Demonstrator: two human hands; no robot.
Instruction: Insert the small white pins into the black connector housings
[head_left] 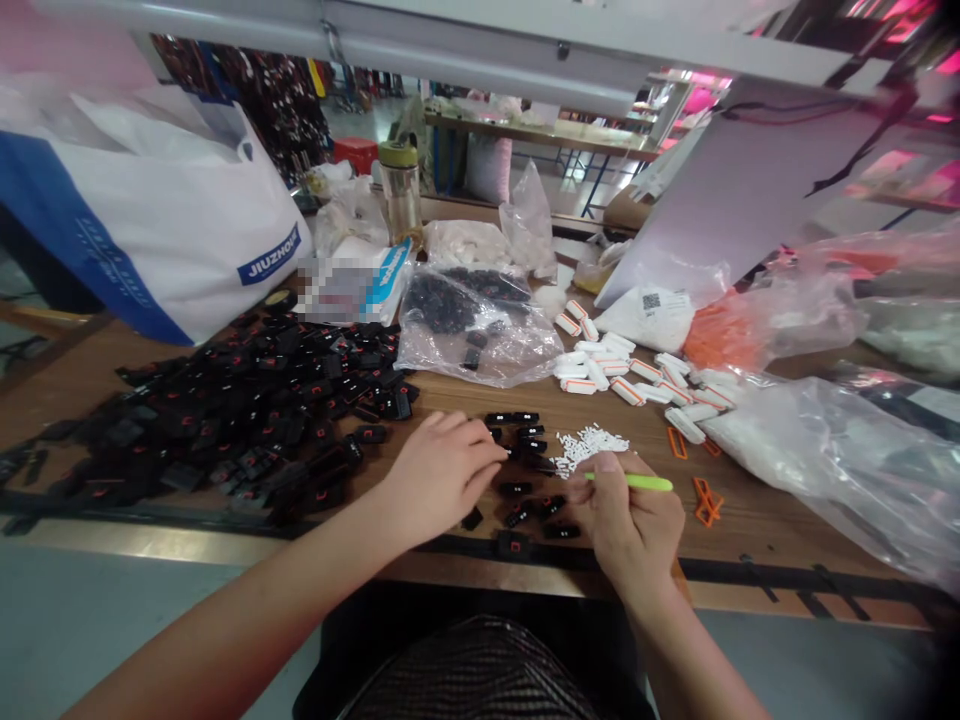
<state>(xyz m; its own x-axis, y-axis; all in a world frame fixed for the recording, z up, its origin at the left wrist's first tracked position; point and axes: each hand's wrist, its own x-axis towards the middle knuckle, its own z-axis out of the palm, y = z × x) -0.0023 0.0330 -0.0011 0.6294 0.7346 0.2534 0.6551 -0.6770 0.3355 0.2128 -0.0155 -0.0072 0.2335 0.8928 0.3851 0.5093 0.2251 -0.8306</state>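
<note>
My right hand is closed around a slim tool with a lime-green handle; its working tip cannot be made out. Just beyond those fingers lies a loose heap of tiny white pins. My left hand has its fingers curled, with the fingertips at a group of small black plastic parts. Whether one of these is pinched there is hidden. More black parts with white marks lie between the two hands, and a single black block sits near the table's front edge.
A large pile of black parts covers the left side. Behind are a clear bag of black parts, a bottle and a white shopping bag. White-and-orange pieces, orange frames and plastic bags lie at right.
</note>
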